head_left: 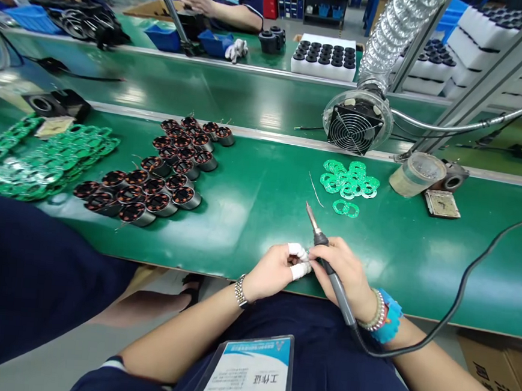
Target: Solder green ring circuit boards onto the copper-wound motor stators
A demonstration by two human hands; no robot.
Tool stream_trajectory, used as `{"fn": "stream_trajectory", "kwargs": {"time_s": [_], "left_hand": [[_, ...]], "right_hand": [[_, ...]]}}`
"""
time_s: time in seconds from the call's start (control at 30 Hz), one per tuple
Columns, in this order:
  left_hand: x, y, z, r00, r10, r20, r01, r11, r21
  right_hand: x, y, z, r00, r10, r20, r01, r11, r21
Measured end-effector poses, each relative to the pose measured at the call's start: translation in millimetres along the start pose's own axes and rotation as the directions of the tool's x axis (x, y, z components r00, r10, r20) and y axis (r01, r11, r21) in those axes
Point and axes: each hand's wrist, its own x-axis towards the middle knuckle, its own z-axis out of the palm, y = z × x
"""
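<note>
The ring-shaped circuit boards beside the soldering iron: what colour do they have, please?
The ring-shaped circuit boards are bright green, best seen in the head view.

Badge (242, 375) on the person's chest: big print says 工作证, "work card" | small print: too small to read | cardboard box (497, 374): big dark signs, cut off, can't read

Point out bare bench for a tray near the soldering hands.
Bare green bench lies between the wound stators and the green ring boards, ahead of the left hand. Another patch sits right of the right hand, below the tape roll, up to the black cable. Crowded: far left, where larger green boards pile up.
</note>
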Motion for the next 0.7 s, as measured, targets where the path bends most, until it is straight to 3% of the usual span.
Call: {"fn": "stream_trajectory", "kwargs": {"time_s": [0.17, 0.43, 0.6, 0.7], "left_hand": [[-4.5, -1.0, -1.0, 0.997, 0.065, -0.052, -0.063, 0.997, 0.041], [-12.1, -13.5, -0.6, 0.999, -0.001, -0.042, -0.008, 0.976, -0.217], [-10.8, -20.7, -1.5, 0.998, -0.032, -0.056, 0.019, 0.978, -0.210], [-10.6, -22.0, -1.1, 0.996, -0.033, -0.087, 0.016, 0.981, -0.192]], "right_hand": [[0.2, 0.6, 1.7, 0.999, 0.027, 0.039, -0.027, 1.000, -0.014], [-13.2, -2.5, 12.2, 0.996, 0.089, -0.020, -0.089, 0.996, 0.016], [-15.7, -10.2, -9.8, 0.993, 0.085, -0.086, -0.081, 0.996, 0.047], [-20.1, -14.7, -28.5, 0.998, 0.034, -0.052, -0.030, 0.997, 0.071]]}}
